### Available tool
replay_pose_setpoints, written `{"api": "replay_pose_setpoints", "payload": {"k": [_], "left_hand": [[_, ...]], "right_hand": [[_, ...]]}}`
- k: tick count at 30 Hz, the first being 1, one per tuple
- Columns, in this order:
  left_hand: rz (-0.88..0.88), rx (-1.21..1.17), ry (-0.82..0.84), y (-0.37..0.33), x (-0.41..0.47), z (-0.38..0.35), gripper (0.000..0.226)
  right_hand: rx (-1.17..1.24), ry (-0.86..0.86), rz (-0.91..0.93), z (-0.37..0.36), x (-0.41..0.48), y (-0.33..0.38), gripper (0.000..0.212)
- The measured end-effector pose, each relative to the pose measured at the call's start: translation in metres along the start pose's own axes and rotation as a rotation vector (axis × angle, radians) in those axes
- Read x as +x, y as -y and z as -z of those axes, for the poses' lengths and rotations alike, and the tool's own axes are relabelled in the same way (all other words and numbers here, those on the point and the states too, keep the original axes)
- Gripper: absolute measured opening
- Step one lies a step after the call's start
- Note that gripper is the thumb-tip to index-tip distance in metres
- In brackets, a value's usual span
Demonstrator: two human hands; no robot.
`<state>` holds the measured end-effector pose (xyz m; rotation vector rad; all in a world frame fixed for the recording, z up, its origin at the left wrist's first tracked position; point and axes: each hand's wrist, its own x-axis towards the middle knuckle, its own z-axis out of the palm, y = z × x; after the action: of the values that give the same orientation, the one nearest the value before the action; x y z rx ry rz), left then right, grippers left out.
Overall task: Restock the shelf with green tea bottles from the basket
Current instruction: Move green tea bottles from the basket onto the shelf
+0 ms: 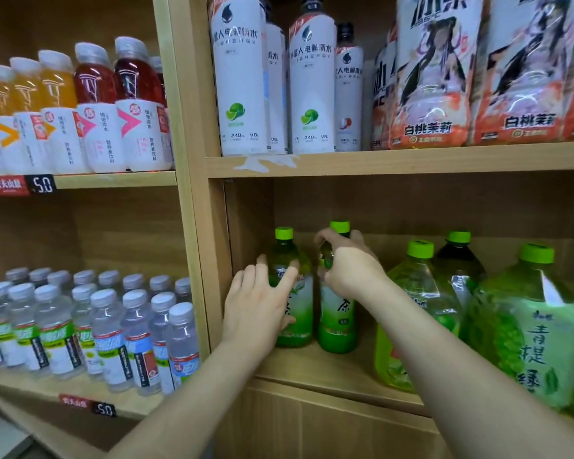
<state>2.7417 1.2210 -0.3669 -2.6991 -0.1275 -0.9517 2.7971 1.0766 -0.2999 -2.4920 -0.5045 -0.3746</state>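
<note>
Left hand (259,306), fingers spread, against green tea bottle (300,309) (green cap), right hand (352,270), fingers clamped on second bottle (337,323) at its neck, both on the shelf (312,369)

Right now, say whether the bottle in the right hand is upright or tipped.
Upright: the green tea bottle stands base-down on the shelf; right hand grips its neck.

Wooden shelf (315,367): two green tea bottles (337,323) upright, side by side, left; larger green bottles (524,326) right.

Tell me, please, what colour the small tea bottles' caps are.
Bright green caps; head view.
</note>
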Motion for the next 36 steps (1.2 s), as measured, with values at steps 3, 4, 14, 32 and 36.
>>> {"api": "replay_pose_setpoints", "payload": {"k": [3, 4, 14, 32, 36], "left_hand": [[0.021, 0.023, 0.080, -0.003, 0.019, -0.009, 0.088], [0.024, 0.021, 0.106, -0.004, 0.026, -0.011, 0.086], [0.586, -1.070, 0.031, -0.007, 0.020, -0.039, 0.088], [0.216, -0.560, 0.126, -0.009, 0.026, -0.066, 0.073], [0.273, -0.582, 0.229, -0.012, 0.042, -0.077, 0.090]], "right_hand": [[0.044, -0.061, 0.005, -0.005, -0.008, -0.002, 0.062], [0.086, -0.098, -0.002, -0.009, -0.013, -0.001, 0.068], [0.616, -0.308, 0.132, -0.090, -0.061, 0.011, 0.051], [0.612, -0.121, 0.087, -0.058, -0.057, 0.005, 0.048], [0.483, -0.493, 0.120, -0.023, -0.056, -0.002, 0.039]]}}
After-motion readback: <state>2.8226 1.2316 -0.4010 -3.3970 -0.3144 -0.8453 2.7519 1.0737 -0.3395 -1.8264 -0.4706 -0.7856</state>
